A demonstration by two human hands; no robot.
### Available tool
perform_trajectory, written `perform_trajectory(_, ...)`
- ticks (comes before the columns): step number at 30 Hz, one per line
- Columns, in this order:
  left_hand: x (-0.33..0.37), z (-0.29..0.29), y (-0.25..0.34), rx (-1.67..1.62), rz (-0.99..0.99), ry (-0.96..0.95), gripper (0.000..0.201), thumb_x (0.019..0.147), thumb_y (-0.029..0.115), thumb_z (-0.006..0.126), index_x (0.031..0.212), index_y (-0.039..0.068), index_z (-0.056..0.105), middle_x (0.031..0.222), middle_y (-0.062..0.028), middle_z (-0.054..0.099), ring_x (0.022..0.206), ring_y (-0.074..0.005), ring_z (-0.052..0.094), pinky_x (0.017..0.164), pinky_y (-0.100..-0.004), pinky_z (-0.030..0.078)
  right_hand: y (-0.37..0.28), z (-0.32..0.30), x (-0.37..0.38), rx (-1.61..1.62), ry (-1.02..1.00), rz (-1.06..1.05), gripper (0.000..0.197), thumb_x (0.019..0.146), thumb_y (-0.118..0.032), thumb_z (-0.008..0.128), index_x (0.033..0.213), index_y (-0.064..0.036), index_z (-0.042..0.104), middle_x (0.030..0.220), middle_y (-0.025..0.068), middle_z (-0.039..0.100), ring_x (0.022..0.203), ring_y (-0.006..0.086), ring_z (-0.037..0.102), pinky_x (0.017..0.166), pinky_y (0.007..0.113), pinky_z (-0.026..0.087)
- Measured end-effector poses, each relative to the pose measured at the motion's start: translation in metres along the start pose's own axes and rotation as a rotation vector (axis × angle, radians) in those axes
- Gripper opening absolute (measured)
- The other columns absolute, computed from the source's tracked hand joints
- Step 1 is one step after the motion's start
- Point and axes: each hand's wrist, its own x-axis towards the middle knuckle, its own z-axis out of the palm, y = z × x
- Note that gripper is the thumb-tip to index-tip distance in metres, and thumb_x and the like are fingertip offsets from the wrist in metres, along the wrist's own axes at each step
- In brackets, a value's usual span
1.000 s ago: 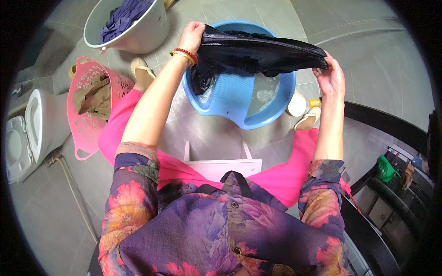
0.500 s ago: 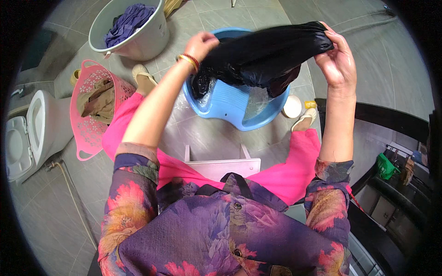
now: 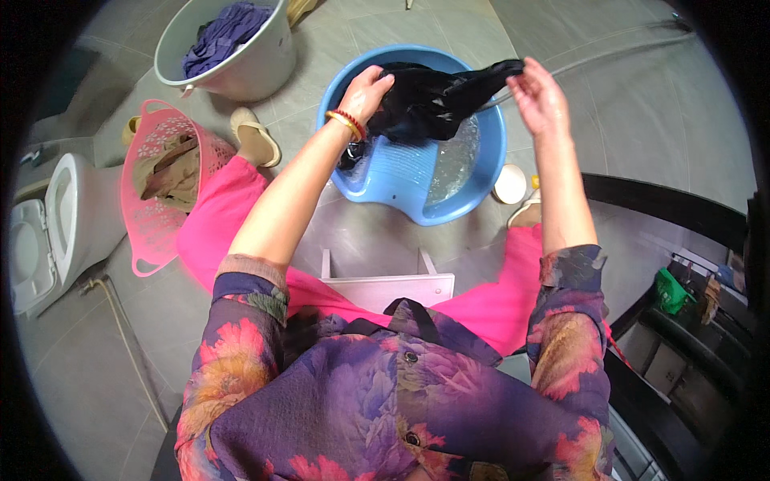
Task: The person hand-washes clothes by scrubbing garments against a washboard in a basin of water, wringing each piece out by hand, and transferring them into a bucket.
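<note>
A wet black garment is stretched between my hands over a blue plastic basin. My left hand is closed around the garment near the basin's left side. The garment's right end is pinched between the fingertips of my right hand, beyond the basin's right rim. A ribbed washboard is moulded into the near part of the basin, with sudsy water to its right. Some dark cloth hangs low by the left rim, partly hidden by my wrist.
A pink basket with brown cloth stands left, near a toilet. Behind it is a grey bucket with purple cloth. A white bowl sits right of the basin. A low pink stool is nearest me.
Both hands have come lower and nearer each other, my right one moving inward. The garment has bunched up and dropped closer to the basin.
</note>
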Motion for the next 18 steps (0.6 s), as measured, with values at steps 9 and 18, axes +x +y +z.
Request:
perform_trajectory(9,-0.011,0.033,0.046,-0.595,-0.192,-0.204,0.007,0.09,0.015,0.046,0.092,0.008,0.047,0.086,-0.0032,0.057,0.073,-0.0131,0.058,0.064,-0.0298,0.052,0.177,0.035,-0.068,-0.914,-0.044,-0.128,0.069,0.067,-0.036,0.071,0.116,0.0053,0.046,0.103,0.0175,0.058,0.092,0.034,0.057,0.078,0.039,0.046)
perform_trajectory(18,0.012,-0.013,0.082,-0.578,0.07,-0.167,0.012,0.088,0.016,0.051,0.09,0.005,0.048,0.081,-0.0026,0.057,0.071,-0.0125,0.057,0.067,-0.0277,0.052,0.079,0.025,-0.06,-0.601,-0.118,-0.061,0.033,0.079,-0.011,0.047,0.109,-0.0002,0.056,0.086,0.0087,0.062,0.071,0.0168,0.061,0.064,0.03,0.05)
